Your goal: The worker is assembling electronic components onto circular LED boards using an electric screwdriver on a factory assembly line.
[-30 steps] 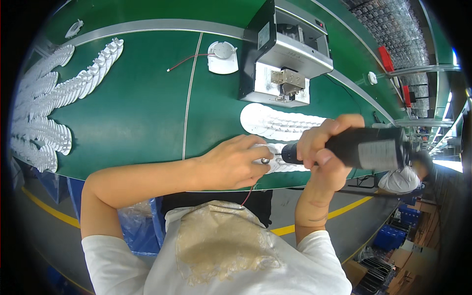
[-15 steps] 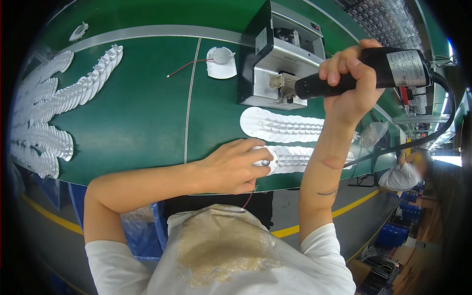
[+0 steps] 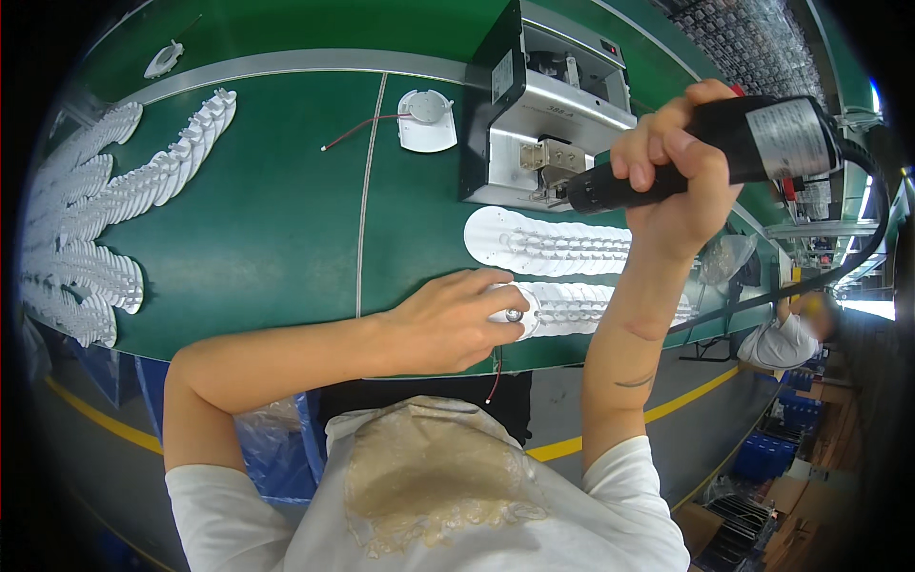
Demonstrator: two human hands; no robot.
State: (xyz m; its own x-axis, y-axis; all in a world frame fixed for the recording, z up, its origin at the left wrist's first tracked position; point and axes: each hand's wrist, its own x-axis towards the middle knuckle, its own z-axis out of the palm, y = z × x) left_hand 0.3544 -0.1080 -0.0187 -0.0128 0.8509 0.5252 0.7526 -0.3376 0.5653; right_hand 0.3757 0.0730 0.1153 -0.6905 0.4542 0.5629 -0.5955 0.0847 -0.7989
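My right hand [image 3: 679, 167] is wrapped around a black electric screwdriver [image 3: 762, 143], held sideways with its nose pointing left. That nose is close to the metal outlet block [image 3: 553, 160] on the front of a screw feeder [image 3: 510, 124]. Whether the bit touches the block I cannot tell. At the table's near edge, the bent fingers of my left hand [image 3: 457, 322] hold a white plastic part [image 3: 530, 326] with a small shiny round piece in it. A thin dark red wire [image 3: 495, 377] hangs over the edge below that hand. The part lies at the end of a row of overlapping white parts [image 3: 572, 310].
A second row of white parts [image 3: 543, 240] lies just beyond. Left of the feeder rests a single white part [image 3: 429, 133] with a red wire. Curved stacks of white parts [image 3: 143, 195] cover the far left. The screwdriver's cable [image 3: 762, 300] arcs down on the right.
The screwdriver's nose has shifted slightly down and left at the feeder, tilting a little. Below my left hand the red wire now hangs farther right. The left hand itself has barely moved.
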